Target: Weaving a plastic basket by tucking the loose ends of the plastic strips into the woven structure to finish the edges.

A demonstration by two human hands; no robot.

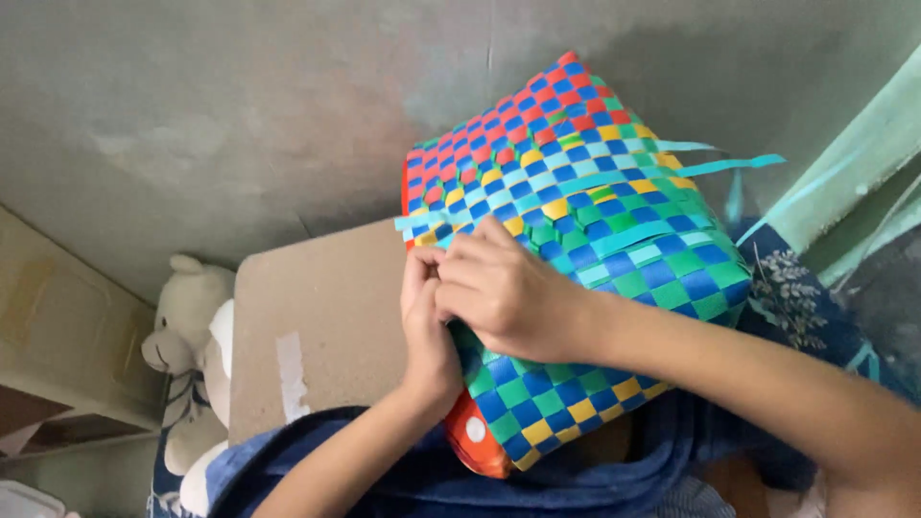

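1. Head view: a woven basket (595,240) of blue, green, red and yellow plastic strips lies tipped on its side across the person's lap, resting partly on a blue cloth (537,480) and against a brown board (326,317)
2. Its long axis runs from lower left to upper right; the red-and-blue end points up and away toward the grey wall (240,105), the green-and-blue end toward the body
3. The right hand (508,293) lies on the basket's near-left edge, fingers curled and pinching at a strip; what exactly it pinches is hidden
4. The left hand (427,326) touches the right from the left, fingers closed at the same edge, so both grips meet at one spot, the basket's bulk lying up and right of them
5. Loose light-blue strips (729,163) trail off the far right side
6. A white plush toy (187,326) sits left of the board, well apart from the hands
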